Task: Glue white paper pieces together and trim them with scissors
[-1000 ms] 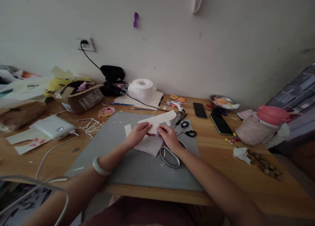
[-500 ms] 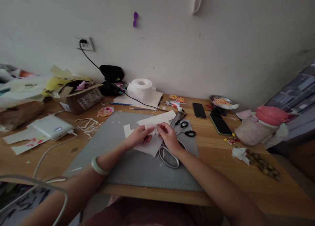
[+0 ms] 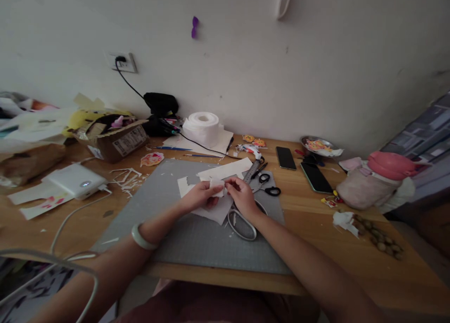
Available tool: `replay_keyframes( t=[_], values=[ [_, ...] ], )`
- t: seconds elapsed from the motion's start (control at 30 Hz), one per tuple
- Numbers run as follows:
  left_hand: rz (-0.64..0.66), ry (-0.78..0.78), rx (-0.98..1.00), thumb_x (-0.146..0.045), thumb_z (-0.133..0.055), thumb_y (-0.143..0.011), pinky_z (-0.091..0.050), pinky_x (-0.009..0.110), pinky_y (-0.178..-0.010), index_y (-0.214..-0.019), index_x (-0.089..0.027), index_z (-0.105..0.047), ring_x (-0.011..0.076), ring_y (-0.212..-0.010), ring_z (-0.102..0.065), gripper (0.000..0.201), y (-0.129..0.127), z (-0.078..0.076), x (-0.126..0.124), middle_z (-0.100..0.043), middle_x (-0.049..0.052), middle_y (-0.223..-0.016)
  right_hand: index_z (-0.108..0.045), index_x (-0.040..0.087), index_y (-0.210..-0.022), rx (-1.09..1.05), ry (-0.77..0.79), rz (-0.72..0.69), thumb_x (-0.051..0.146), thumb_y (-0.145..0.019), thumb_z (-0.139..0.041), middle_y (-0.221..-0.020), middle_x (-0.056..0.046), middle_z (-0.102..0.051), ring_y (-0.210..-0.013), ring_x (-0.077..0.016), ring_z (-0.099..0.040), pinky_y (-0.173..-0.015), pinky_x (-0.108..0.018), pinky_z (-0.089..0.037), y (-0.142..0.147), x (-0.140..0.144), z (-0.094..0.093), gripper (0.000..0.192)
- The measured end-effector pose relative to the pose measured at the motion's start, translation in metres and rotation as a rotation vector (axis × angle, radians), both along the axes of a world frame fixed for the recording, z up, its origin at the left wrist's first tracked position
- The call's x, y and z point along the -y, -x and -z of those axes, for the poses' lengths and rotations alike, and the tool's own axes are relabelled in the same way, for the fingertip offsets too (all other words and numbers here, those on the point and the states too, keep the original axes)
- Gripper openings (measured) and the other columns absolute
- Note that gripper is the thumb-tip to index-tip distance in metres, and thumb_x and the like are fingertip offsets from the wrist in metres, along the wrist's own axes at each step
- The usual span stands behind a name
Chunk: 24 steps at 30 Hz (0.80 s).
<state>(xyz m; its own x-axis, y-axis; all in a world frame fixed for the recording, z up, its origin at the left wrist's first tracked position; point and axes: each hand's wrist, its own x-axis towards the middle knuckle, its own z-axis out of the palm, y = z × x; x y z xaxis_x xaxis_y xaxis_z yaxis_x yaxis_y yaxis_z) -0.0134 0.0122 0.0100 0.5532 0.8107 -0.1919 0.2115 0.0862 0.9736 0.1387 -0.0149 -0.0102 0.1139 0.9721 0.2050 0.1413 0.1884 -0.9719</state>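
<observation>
I am pinching a small white paper piece (image 3: 217, 187) between both hands just above the grey cutting mat (image 3: 176, 234), my left hand (image 3: 199, 196) closed on its left end and my right hand (image 3: 242, 195) closed on its right end, so its long axis is running across me and neither hand is nearer. Larger white sheets (image 3: 214, 210) are lying directly under it, a grey oval ring (image 3: 242, 224) is sitting beside my right wrist, and black-handled scissors (image 3: 267, 184) and a metal ruler (image 3: 251, 171) are lying just beyond my right hand.
</observation>
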Motion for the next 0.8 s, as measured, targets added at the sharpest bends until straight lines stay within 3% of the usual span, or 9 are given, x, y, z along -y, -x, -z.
replay_keyframes(
  t=[0.17, 0.33, 0.6, 0.8],
  values=[
    [0.023, -0.003, -0.001, -0.057, -0.057, -0.068, -0.034, 0.024, -0.043, -0.056, -0.019, -0.053, 0.0101, -0.04, -0.044, 0.041, 0.0002, 0.0, 0.0006, -0.053, -0.002, -0.045, -0.051, 0.021, -0.071, -0.027, 0.046, 0.016, 0.033, -0.073, -0.05, -0.062, 0.002, -0.053, -0.058, -0.0132, -0.05, -0.056, -0.024, -0.04, 0.0003, 0.0004, -0.0022, 0.012],
    [0.024, -0.101, -0.066, -0.058, -0.051, -0.072, -0.032, 0.023, -0.044, -0.058, -0.018, -0.058, 0.0104, -0.042, -0.044, 0.043, 0.0005, 0.0039, -0.0032, -0.052, -0.001, -0.045, -0.048, 0.021, -0.071, -0.114, 0.021, 0.06, 0.033, -0.071, -0.051, -0.063, 0.003, -0.052, -0.058, -0.0126, -0.049, -0.055, -0.024, -0.041, 0.0013, 0.0019, -0.0027, 0.012],
    [-0.011, -0.222, -0.121, -0.053, -0.05, -0.072, -0.035, 0.023, -0.048, -0.073, -0.016, -0.061, 0.0114, -0.047, -0.046, 0.038, 0.0004, 0.009, -0.0085, -0.055, -0.002, -0.051, -0.057, 0.02, -0.073, -0.071, -0.133, 0.037, 0.031, -0.069, -0.054, -0.066, 0.002, -0.055, -0.057, -0.0113, -0.045, -0.055, -0.023, -0.039, 0.0022, 0.0074, -0.0044, 0.011],
    [-0.008, -0.309, -0.14, -0.044, -0.048, -0.075, -0.039, 0.023, -0.053, -0.073, -0.018, -0.06, 0.0122, -0.052, -0.05, 0.029, 0.0005, 0.0083, -0.0076, -0.055, -0.002, -0.054, -0.06, 0.021, -0.078, -0.031, -0.13, 0.007, 0.031, -0.071, -0.054, -0.067, 0.001, -0.055, -0.061, -0.0129, -0.048, -0.058, -0.025, -0.04, 0.0006, 0.0071, -0.0011, 0.013]
  ],
)
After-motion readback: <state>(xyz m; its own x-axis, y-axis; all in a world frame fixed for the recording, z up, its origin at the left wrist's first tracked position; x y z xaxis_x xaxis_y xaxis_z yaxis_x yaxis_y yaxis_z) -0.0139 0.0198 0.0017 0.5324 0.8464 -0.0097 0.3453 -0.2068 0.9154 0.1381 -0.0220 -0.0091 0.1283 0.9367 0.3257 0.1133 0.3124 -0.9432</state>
